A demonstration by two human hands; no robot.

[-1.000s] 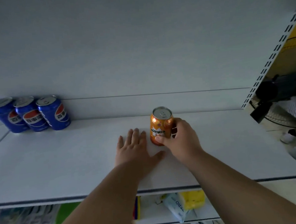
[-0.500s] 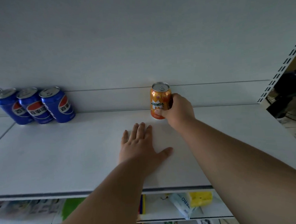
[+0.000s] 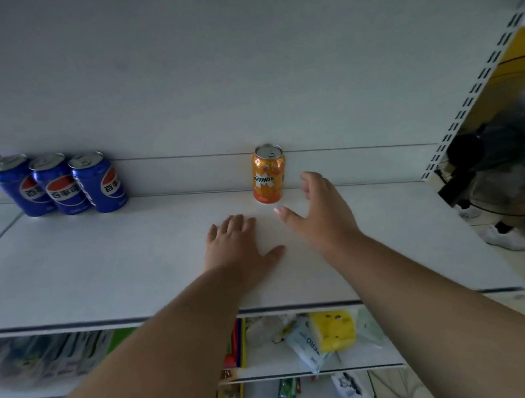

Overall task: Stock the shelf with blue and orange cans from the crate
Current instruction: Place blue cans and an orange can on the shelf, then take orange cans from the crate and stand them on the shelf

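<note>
White shelf (image 3: 104, 272), right hand (image 3: 321, 213) spread open

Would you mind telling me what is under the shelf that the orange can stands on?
Under the shelf lies a lower shelf with a yellow packet, a pale packet and blurred items at left. The arms and shelf board cover the rest.

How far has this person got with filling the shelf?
Done: three blue cans stand together at the back left, and one orange can stands upright at the back wall. In hand: nothing; the right hand is open beside it, the left hand flat on the shelf. Left: unclear, since the crate is out of view.
</note>
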